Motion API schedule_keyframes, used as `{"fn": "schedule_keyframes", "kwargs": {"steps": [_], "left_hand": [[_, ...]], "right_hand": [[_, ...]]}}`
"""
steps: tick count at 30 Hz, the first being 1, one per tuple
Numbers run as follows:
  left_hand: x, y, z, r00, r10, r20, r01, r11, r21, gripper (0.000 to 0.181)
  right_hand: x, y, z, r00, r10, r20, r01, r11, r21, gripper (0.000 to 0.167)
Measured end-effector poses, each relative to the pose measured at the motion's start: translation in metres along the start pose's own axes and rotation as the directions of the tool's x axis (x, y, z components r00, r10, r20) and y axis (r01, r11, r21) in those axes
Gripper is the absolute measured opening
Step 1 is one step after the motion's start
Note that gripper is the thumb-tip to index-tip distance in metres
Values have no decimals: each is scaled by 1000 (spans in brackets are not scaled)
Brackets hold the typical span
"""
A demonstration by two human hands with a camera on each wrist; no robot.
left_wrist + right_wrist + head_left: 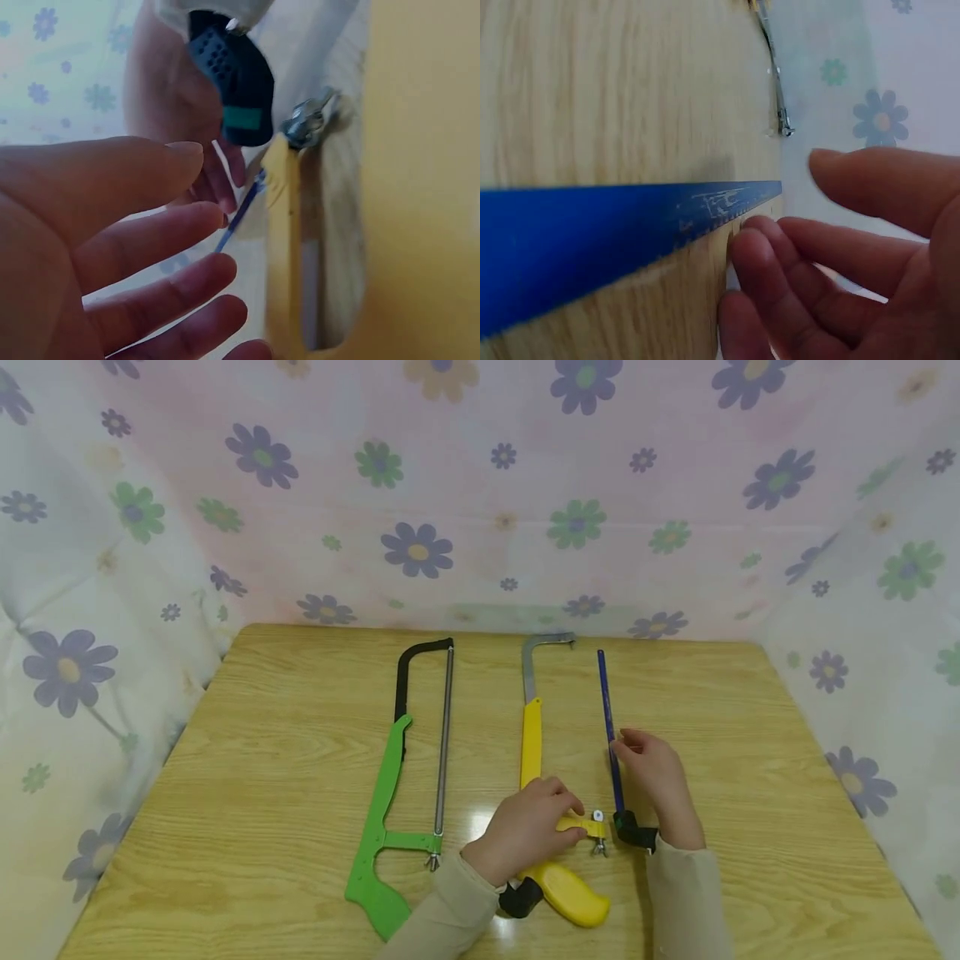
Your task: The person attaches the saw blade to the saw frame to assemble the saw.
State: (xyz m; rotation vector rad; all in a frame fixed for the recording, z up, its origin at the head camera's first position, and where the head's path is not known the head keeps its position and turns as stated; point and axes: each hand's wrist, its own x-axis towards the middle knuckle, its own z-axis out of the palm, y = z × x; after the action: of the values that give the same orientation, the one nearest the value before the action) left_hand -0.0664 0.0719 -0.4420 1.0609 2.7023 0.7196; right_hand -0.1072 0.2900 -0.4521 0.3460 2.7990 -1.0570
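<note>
A yellow hacksaw frame [532,739] with a grey bow lies mid-table, without a blade across it. My left hand [528,827] is over its lower part, beside the short yellow arm with a wing nut [599,847]. In the left wrist view that hand's fingers [142,251] are spread and loosely extended, gripping nothing. To the right lies a blue hacksaw blade [606,710], toothed along one edge. My right hand [658,777] is beside the blade, fingers loosely bent. In the right wrist view, thumb and fingers stand apart and do not pinch the blade [615,232].
Left of the yellow frame lies a green hacksaw [386,785] with a grey blade [446,735] fitted. The wooden table [255,760] ends at a flowered cloth [465,485] behind and on both sides. Black wrist-worn devices [521,897] sit at my wrists.
</note>
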Motion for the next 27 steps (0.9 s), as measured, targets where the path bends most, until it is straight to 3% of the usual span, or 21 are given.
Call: {"fn": "schedule_keyframes", "kwargs": {"steps": [6, 10, 18, 23, 27], "left_hand": [[-3, 4, 7, 1000, 9, -9, -9, 999, 45, 29], [-3, 4, 7, 1000, 6, -6, -6, 998, 56, 31], [-3, 3, 14, 999, 7, 40, -10, 998, 61, 33], [-1, 3, 14, 999, 12, 32, -15, 997, 75, 34], [-1, 3, 13, 999, 14, 31, -16, 997, 81, 34]], "right_hand": [[-1, -1, 5, 998, -62, -8, 60, 986, -156, 47], [-2, 3, 5, 994, -101, -42, 90, 975, -204, 37], [-10, 16, -8, 994, -32, -102, 12, 980, -196, 32], [-14, 23, -18, 987, 5, -161, -37, 980, -195, 24], [-13, 27, -22, 987, 20, -160, -51, 981, -188, 22]]}}
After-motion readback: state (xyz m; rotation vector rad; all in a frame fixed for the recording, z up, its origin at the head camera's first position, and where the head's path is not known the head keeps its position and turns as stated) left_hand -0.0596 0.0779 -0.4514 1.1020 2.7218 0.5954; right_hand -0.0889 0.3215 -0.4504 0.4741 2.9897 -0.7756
